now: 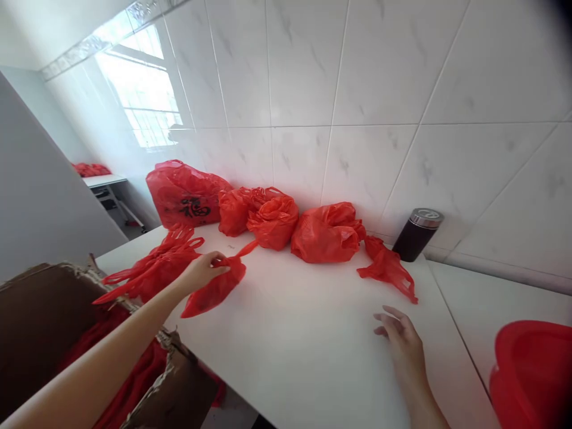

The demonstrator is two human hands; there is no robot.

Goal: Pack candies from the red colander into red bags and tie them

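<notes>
With its fingers pinched together, my left hand (206, 271) grips a small red plastic bag (218, 291) by its upper part, over the white table (304, 345). One strap of that bag sticks up to the right of my fingers. Just left of it lies a heap of red plastic bags (165, 262) with loose handles. My right hand (401, 339) hovers above the table on the right, fingers apart and slightly curled, holding nothing. The nearest thing to it is a crumpled red bag (388, 268) lying behind it.
Against the tiled wall stand a large printed red bag (190, 193) and bundled red bags (272, 219), (328, 232). A dark flask (415, 235) stands at the back right. A red plastic tub (513, 369) is at far right. A torn cardboard box (174, 381) holding red material sits front left.
</notes>
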